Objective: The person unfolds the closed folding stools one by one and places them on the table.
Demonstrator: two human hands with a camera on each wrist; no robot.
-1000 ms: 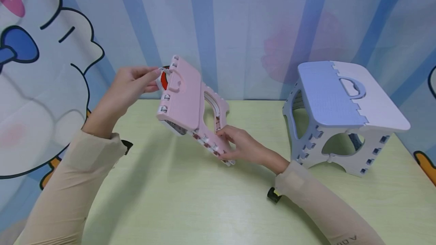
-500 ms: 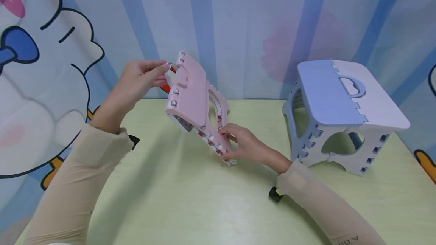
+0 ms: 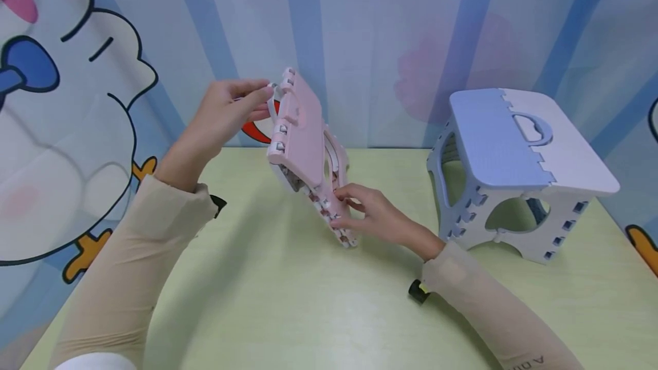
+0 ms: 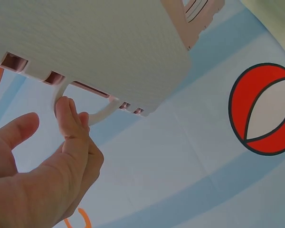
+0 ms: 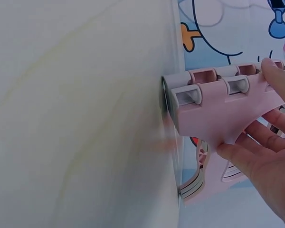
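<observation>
Nearest, at the bottom, two beige fabric sleeves [image 3: 115, 267], with a small black piece [image 3: 418, 292] at the right cuff. Just past them, on a pale green, smooth tabletop [image 3: 288, 313], a right hand [image 3: 377, 216] gripping the lower leg panel [image 5: 218, 111] of a pink-and-white folding plastic stool [image 3: 302, 141], thumb and fingers on either side of the panel. Higher up and to the left, a left hand [image 3: 226, 113] with fingers hooked at the stool's white loop handle [image 4: 104, 113], thumb apart from them in the left wrist view. The stool itself: between both hands, tilted, partly folded, lower end down at the tabletop. Well apart to the right, upright on its legs, a blue-and-white plastic stool [image 3: 493, 141], unfolded, with a curved blue handle on top. Farthest, behind everything, a blue-striped cloth backdrop [image 3: 354, 27] with a big white cartoon figure [image 3: 56, 159] at left and a red-and-white printed ball [image 4: 242, 104].
</observation>
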